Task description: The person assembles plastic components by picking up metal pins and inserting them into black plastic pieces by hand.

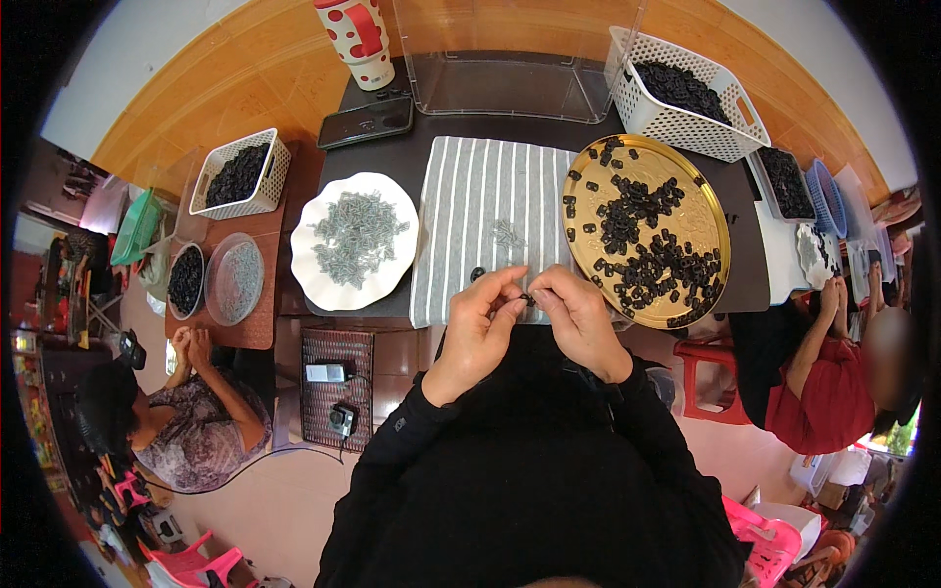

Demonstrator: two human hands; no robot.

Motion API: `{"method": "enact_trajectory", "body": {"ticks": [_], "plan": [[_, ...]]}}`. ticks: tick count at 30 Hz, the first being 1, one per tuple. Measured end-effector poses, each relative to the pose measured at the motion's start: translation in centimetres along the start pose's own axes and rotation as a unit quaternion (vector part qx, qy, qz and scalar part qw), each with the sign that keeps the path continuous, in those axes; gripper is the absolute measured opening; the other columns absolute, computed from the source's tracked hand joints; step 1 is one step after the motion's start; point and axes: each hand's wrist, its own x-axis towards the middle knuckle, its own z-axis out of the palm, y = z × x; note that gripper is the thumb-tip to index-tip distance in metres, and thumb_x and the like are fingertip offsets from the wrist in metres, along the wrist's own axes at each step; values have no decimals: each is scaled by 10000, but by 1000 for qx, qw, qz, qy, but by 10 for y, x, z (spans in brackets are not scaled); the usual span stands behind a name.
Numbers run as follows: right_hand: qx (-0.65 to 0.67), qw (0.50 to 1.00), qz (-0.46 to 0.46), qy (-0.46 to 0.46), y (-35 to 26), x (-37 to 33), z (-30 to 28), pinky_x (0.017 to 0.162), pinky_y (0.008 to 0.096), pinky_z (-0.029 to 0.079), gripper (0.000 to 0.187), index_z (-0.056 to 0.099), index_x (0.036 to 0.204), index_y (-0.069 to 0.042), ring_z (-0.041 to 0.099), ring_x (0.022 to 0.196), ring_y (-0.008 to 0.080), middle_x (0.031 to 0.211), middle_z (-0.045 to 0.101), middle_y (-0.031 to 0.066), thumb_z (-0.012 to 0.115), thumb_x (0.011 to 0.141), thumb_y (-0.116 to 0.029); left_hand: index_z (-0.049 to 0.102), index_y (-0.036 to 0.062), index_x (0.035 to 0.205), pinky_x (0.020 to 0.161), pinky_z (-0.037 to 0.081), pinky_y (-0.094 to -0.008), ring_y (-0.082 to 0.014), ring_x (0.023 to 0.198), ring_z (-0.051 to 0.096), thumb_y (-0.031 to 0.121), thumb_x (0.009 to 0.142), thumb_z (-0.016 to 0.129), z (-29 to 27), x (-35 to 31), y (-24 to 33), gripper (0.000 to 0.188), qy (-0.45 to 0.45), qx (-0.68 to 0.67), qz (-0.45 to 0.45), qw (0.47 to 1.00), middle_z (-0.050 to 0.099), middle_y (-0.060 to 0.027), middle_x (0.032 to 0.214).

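Note:
My left hand (481,328) and my right hand (582,321) meet at the near edge of a grey-and-white striped cloth (461,211). Their fingertips pinch a small black part (527,300), mostly covered by the fingers. Just beyond my left hand another small black piece (477,273) lies on the cloth. A little heap of thin silvery pins (507,233) rests farther up it. Right of the cloth is a round gold tray (714,225) scattered with black plastic parts (642,211). To the left stands a white scalloped plate (306,250) heaped with silvery pins (355,235).
At the back are a clear plastic bin (510,88), a phone (365,122) and a red-dotted tumbler (358,44). White baskets (637,103) of black parts stand back right and left (279,176). One person (196,421) works at left, another (833,382) at right.

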Motion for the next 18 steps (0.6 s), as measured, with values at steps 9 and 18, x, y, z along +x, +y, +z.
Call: {"method": "enact_trajectory", "body": {"ticks": [9,18], "plan": [[-90,989,-98,-63,-8,8,-2,618,425,424,48,485,847,0,551,719,361,764,514,160,531,856,11,596,-27,1156,664,450,-196,-61,756,534,-135,842,564,1,-12,-6,333,49,11,50,997,573,-30,876],[-20,998,5,-60,-7,7,13,670,422,456,202,586,1048,19,576,765,355,819,562,172,582,850,-18,623,-35,1105,655,434,-184,-57,743,520,-94,853,605,-21,-31,-5,260,78,-4,21,997,566,-22,868]]}}
